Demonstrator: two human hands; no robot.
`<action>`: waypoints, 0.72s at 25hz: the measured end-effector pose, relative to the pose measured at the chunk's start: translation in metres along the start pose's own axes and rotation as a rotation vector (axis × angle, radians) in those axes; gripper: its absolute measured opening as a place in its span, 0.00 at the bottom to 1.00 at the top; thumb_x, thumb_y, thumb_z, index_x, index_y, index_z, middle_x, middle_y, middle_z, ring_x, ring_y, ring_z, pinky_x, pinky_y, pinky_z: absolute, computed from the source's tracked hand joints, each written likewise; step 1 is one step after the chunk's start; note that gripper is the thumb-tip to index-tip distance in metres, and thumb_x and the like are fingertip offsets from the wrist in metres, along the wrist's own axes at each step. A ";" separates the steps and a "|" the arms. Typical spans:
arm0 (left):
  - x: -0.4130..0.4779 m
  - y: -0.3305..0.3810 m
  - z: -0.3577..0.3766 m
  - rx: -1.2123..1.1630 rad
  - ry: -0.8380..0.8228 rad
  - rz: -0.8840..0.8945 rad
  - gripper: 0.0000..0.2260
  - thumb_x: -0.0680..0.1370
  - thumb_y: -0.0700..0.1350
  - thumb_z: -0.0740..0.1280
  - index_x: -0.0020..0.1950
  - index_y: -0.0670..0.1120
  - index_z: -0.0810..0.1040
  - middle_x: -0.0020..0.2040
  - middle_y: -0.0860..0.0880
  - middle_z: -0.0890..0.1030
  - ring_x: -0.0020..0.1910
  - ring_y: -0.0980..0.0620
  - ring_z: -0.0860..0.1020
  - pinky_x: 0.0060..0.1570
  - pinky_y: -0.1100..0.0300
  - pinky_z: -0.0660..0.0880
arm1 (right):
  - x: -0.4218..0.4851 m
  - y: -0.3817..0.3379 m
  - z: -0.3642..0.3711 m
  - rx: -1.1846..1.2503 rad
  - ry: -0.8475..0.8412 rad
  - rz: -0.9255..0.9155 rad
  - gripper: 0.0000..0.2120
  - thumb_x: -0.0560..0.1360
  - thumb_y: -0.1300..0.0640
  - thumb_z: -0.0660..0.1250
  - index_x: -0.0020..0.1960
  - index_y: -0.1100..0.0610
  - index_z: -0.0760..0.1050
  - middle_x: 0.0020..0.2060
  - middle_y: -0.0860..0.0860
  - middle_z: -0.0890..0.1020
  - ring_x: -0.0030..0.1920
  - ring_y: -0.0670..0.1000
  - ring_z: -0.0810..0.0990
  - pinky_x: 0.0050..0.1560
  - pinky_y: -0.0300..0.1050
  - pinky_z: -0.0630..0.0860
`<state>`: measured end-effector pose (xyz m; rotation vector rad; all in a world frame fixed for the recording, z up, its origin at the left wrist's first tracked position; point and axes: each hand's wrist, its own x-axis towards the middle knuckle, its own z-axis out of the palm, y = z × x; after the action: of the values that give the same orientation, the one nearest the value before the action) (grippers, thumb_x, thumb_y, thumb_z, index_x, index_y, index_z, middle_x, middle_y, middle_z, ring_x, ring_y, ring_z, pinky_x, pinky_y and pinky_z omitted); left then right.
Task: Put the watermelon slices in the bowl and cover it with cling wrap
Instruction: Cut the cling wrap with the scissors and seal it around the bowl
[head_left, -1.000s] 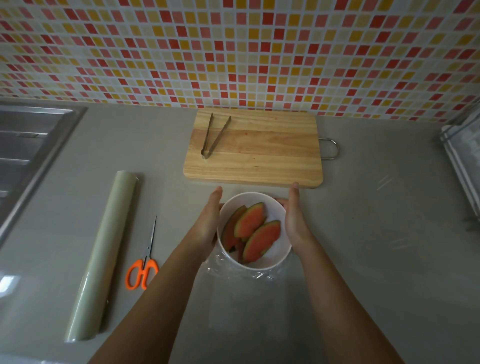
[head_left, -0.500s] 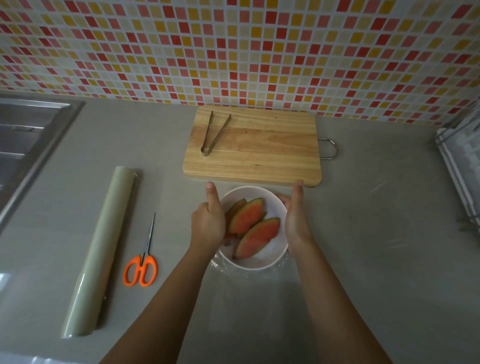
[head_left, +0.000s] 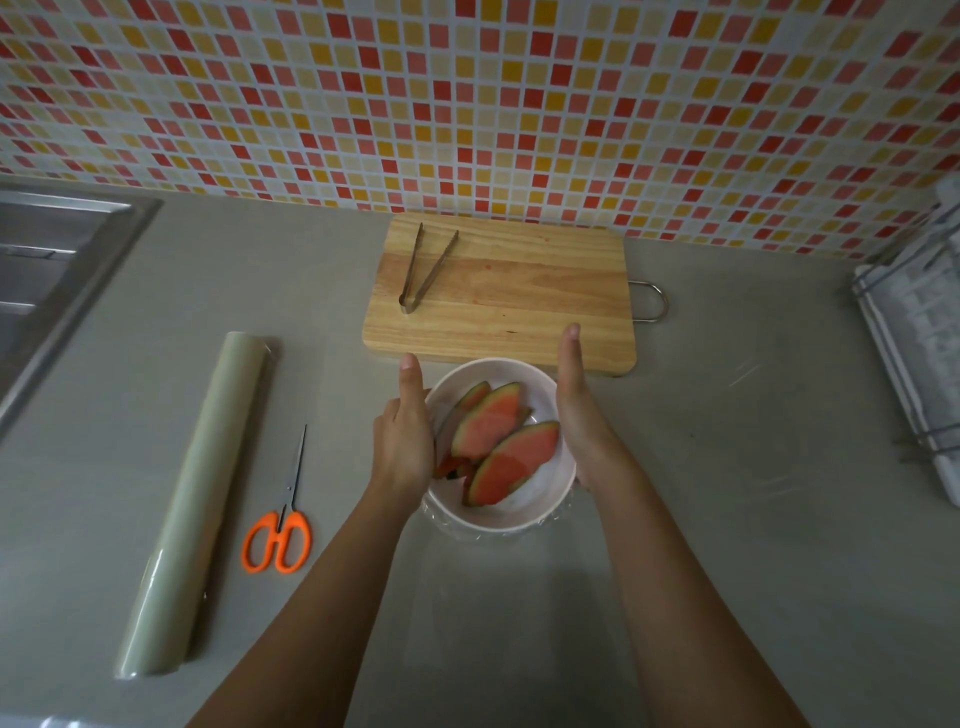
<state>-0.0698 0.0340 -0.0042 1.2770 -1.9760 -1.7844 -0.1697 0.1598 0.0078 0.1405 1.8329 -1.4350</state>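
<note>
Head view: the bowl (head_left: 519, 522) stands on the counter (head_left: 727, 519) just in front of the cutting board (head_left: 498, 312), with the watermelon slices (head_left: 511, 457) inside. Crumpled cling wrap (head_left: 560, 512) bunches under its near rim.

The right hand (head_left: 574, 410) lies flat and straight-fingered against the bowl's right wall, as it did a second ago. The left hand (head_left: 405, 436), then flat too, has turned in against the left wall with one digit up. Its other fingers are hidden, so I cannot tell its grip.

The film is probably being smoothed down the sides, the covering nearly finished.

The roll (head_left: 197, 499) and scissors (head_left: 278, 535) lie untouched on the left.
</note>
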 end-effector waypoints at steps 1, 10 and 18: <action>0.000 -0.001 0.000 0.005 -0.010 -0.015 0.35 0.74 0.70 0.43 0.39 0.48 0.81 0.42 0.46 0.81 0.42 0.51 0.79 0.44 0.54 0.75 | 0.000 0.000 0.001 -0.019 0.002 -0.011 0.61 0.46 0.14 0.44 0.73 0.43 0.55 0.73 0.52 0.64 0.71 0.53 0.64 0.72 0.58 0.59; 0.008 -0.008 0.003 0.055 -0.005 -0.081 0.31 0.76 0.67 0.42 0.39 0.52 0.79 0.41 0.48 0.80 0.42 0.52 0.77 0.45 0.54 0.71 | -0.008 0.006 0.010 -0.148 0.109 -0.010 0.61 0.47 0.14 0.40 0.60 0.55 0.73 0.59 0.52 0.77 0.58 0.51 0.75 0.60 0.50 0.68; 0.020 -0.017 0.007 0.173 0.065 -0.055 0.34 0.77 0.66 0.42 0.47 0.42 0.78 0.47 0.43 0.78 0.49 0.44 0.76 0.53 0.50 0.71 | -0.006 0.015 0.011 -0.242 0.196 0.009 0.57 0.50 0.15 0.39 0.45 0.63 0.74 0.38 0.39 0.74 0.39 0.38 0.72 0.38 0.42 0.67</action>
<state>-0.0783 0.0266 -0.0288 1.4351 -2.1167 -1.6025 -0.1522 0.1574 -0.0006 0.1720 2.1469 -1.2159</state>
